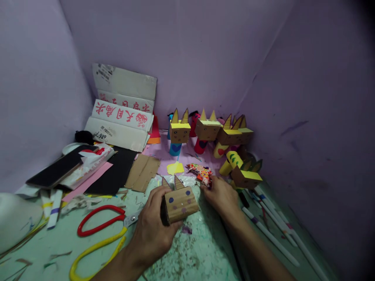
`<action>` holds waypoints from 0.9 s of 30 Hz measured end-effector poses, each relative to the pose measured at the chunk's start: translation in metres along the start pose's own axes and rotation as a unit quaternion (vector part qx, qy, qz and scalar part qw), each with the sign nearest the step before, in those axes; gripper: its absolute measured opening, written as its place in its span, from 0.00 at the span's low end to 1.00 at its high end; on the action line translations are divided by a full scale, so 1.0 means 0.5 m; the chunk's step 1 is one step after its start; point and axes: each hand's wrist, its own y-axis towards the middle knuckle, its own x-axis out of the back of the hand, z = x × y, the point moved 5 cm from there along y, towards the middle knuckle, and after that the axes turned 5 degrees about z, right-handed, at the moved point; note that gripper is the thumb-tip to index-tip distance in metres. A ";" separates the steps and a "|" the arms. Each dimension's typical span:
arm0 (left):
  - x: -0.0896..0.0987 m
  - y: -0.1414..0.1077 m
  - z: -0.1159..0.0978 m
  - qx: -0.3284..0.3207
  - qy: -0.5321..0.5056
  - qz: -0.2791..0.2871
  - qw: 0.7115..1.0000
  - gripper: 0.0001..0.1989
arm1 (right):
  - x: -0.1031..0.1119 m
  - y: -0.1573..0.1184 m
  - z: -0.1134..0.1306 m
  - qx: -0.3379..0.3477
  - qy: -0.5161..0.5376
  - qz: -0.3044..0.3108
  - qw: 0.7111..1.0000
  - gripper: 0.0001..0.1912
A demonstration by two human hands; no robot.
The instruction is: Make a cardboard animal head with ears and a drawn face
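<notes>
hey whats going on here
A person is working on small cardboard figures. Their left hand holds a cardboard head with two pointed ears and dark spots, while their right hand is at a bright patterned bundle; whether it grips it is hard to tell. Scissors lie beside the left hand, and several figures with cardboard heads stand at the back.

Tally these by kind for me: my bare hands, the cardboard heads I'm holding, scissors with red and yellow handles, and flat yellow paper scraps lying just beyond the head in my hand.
Bare hands: 2, left hand and right hand
Held cardboard head: 1
Scissors: 1
Flat yellow paper scrap: 1
Total: 5
</notes>
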 end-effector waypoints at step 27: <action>0.008 0.000 -0.009 -0.016 0.026 -0.014 0.999 0.22 | 0.025 -0.219 -0.097 0.072 0.519 0.097 0.846 0.15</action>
